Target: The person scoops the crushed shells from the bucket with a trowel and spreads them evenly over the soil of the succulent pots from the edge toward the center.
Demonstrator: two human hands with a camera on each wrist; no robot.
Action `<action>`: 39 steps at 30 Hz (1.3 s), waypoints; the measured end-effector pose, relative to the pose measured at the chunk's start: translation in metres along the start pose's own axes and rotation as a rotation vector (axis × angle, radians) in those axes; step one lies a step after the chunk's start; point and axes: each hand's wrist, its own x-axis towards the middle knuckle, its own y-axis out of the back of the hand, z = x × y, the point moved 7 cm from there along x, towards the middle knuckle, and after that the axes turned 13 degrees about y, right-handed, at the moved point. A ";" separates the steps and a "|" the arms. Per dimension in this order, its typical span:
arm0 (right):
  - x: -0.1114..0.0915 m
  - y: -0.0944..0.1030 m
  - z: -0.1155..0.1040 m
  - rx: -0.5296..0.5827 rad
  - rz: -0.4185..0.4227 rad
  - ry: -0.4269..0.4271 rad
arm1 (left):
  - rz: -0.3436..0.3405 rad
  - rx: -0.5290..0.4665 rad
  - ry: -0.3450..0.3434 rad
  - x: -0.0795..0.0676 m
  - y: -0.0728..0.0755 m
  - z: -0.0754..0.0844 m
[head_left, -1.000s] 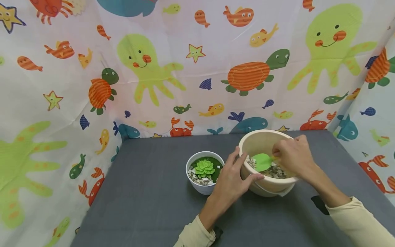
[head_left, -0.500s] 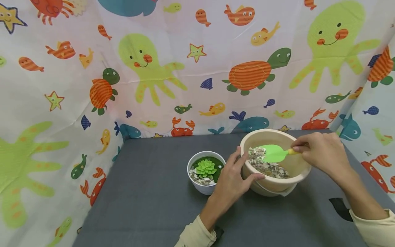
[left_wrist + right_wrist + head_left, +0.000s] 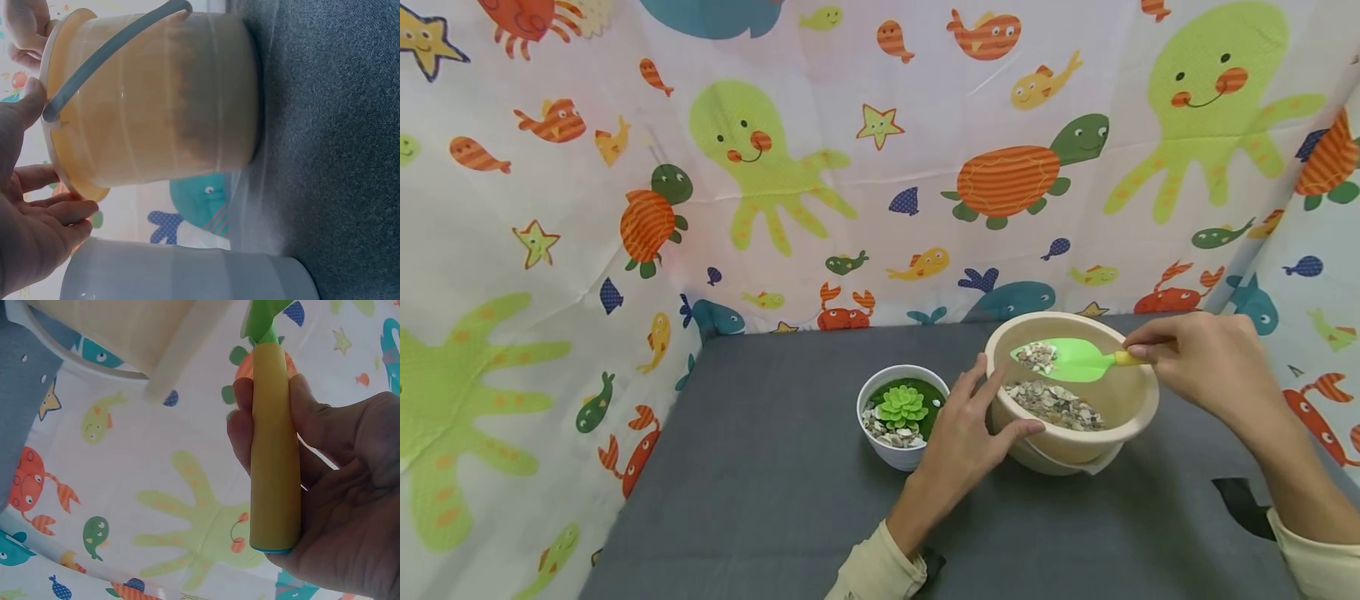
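My right hand point(image 3: 1198, 358) grips the yellow handle point(image 3: 275, 450) of a small green toy trowel point(image 3: 1078, 362). Shell-like bits point(image 3: 1037, 357) lie on the tip of its blade, over the mouth of a cream bucket point(image 3: 1142, 408). More such bits point(image 3: 1056, 404) cover the bucket's bottom. My left hand point(image 3: 958, 437) holds the bucket's near left rim, thumb and fingers spread along it; in the left wrist view the thumb and fingertips meet the rim point(image 3: 53, 144). Beside this hand stands a white pot point(image 3: 891, 457) with a green succulent point(image 3: 902, 406) and pale bits.
A grey cloth point(image 3: 760, 467) covers the table. Behind it hangs a white curtain point(image 3: 820, 67) printed with sea animals, which also runs along both sides. The bucket's pale carrying handle point(image 3: 119, 44) hangs down its outside. In the head view, the left hand partly hides the pot's right side.
The right hand has lifted the trowel from low in the bucket, up and to the right, with bits on its blade. The left hand has stayed at the rim.
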 end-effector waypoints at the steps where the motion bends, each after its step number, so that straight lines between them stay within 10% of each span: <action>1: 0.000 0.001 -0.001 0.000 0.002 -0.002 | -0.003 0.003 0.001 0.000 0.000 0.000; 26: 0.007 0.020 -0.031 0.035 0.073 0.047 | -0.088 0.056 0.018 -0.004 0.004 -0.005; 39: 0.015 0.017 -0.046 0.055 0.083 0.098 | 0.018 -0.003 0.094 -0.007 0.037 -0.027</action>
